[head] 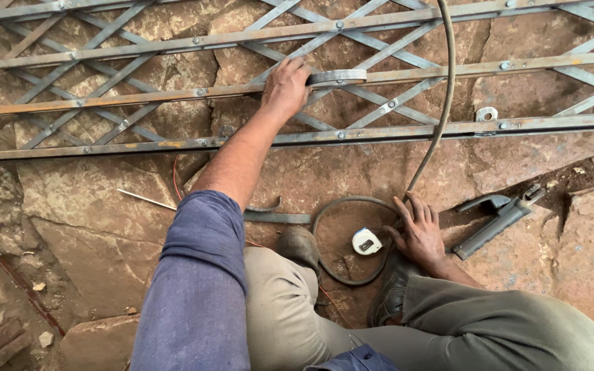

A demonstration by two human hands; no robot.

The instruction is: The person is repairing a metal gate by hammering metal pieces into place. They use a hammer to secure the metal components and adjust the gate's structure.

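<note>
left hand (pixel 284 88) grips flat steel strip (pixel 337 77) on gate frame (pixel 379 130), upper centre | right hand (pixel 417 230) fingers spread loose over cable (pixel 441 103), holding nothing | risk: strip may slide off rail

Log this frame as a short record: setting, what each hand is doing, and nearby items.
setting: rocky ground with a metal lattice gate frame lying flat
left hand: gripping a curved flat metal strip on a frame bar
right hand: fingers spread, resting on the ground against a grey cable
near right hand: white tape measure, welding electrode holder
also: thin rod on the rock
</note>
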